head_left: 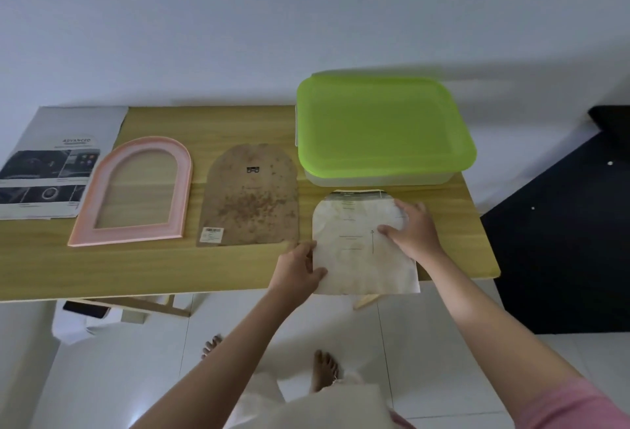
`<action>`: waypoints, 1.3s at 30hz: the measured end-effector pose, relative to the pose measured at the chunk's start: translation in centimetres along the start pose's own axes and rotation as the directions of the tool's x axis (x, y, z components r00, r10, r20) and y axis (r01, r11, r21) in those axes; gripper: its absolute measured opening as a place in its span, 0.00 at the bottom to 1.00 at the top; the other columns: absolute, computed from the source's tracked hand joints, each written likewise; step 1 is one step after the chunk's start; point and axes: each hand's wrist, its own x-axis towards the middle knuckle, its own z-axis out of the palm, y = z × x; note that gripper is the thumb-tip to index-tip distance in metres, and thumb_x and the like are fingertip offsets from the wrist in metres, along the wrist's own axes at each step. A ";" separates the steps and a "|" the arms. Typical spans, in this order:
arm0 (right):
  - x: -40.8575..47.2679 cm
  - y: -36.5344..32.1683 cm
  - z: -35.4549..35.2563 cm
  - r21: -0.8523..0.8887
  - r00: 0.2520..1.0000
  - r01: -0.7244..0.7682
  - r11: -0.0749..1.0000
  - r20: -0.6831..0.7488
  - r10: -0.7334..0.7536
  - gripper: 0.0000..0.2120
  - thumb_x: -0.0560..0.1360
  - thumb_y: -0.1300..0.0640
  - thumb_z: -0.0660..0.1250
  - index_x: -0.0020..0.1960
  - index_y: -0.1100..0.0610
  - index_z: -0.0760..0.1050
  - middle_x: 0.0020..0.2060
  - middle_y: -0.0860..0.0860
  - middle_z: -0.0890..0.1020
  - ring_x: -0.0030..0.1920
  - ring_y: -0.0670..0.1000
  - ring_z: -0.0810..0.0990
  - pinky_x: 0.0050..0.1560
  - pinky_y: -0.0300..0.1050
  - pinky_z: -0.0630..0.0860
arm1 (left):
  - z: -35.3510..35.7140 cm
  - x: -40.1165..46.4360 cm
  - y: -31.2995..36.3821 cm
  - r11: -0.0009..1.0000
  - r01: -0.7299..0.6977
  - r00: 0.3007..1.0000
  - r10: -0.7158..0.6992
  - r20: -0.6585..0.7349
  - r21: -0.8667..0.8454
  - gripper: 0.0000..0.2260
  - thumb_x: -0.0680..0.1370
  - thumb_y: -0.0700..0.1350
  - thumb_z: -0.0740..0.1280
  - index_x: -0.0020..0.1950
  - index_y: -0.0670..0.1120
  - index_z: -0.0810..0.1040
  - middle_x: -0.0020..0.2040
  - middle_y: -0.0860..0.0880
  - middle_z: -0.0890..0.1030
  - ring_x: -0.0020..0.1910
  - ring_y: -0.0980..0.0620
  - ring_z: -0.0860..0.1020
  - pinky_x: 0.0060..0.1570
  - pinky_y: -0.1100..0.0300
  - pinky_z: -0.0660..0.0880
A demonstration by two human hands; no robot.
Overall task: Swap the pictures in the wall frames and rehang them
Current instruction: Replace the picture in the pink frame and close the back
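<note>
A light wood-grain counter (238,268) with a smooth laminate face carries everything; at its left end lies a glossy printed leaflet (51,169), grey and black, partly over the edge. Next to it lies an arch-shaped pink frame (99,220), flat, with a stepped moulding and a clear pane through which the wood shows; just beside that lies the frame's backing board (250,196), brown fibreboard of the same arched outline, mottled with rusty specks, bearing a small metal hanger near its top and a barcode sticker at its lower left corner. Behind, at the right, stands a translucent plastic box with a lime-green lid (381,125), rectangular with rounded corners.

The arched picture sheet (354,248), pale, creased paper with faint print, lies at the counter's near right, its lower edge overhanging the front edge. The left hand (300,268) pinches the sheet's left edge, thumb on top and fingers tucked beneath; the right hand (412,227) rests on the sheet's right side, fingers loosely spread and pressing flat, thumb pointing inward.
</note>
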 end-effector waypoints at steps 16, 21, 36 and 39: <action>1.4 0.8 0.0 -0.159 1.000 -0.005 0.987 0.006 0.006 0.34 0.70 0.39 0.69 0.72 0.48 0.65 0.60 0.52 0.66 0.65 0.55 0.63 0.62 0.53 0.66 | 0.7 1.1 0.2 0.997 0.014 1.000 -0.013 -0.015 0.078 0.26 0.72 0.48 0.71 0.68 0.47 0.69 0.57 0.48 0.68 0.53 0.50 0.72 0.60 0.56 0.73; 0.9 0.3 -0.1 -0.110 1.000 -0.029 0.993 0.001 0.030 0.35 0.69 0.38 0.70 0.72 0.48 0.64 0.63 0.53 0.66 0.67 0.56 0.61 0.65 0.54 0.63 | 0.5 0.7 0.2 0.997 -0.017 1.000 0.018 -0.016 0.071 0.25 0.74 0.48 0.68 0.69 0.46 0.67 0.59 0.48 0.68 0.52 0.52 0.72 0.59 0.58 0.74; -4.7 -15.9 12.6 0.149 0.957 0.255 0.955 -0.183 -0.227 0.23 0.73 0.52 0.71 0.65 0.58 0.72 0.60 0.52 0.78 0.62 0.50 0.75 0.60 0.38 0.67 | -13.9 -0.7 -9.6 0.982 -0.178 0.965 0.162 -0.205 -0.062 0.18 0.73 0.45 0.69 0.63 0.47 0.73 0.55 0.51 0.71 0.51 0.55 0.75 0.54 0.60 0.74; -4.5 -22.7 18.2 0.166 0.941 0.318 0.933 -0.176 -0.290 0.22 0.72 0.54 0.71 0.64 0.58 0.73 0.58 0.51 0.79 0.59 0.47 0.77 0.59 0.38 0.71 | -20.7 0.2 -14.9 0.988 -0.150 0.955 0.134 -0.264 -0.041 0.19 0.74 0.45 0.70 0.64 0.45 0.73 0.55 0.51 0.72 0.51 0.55 0.75 0.53 0.61 0.72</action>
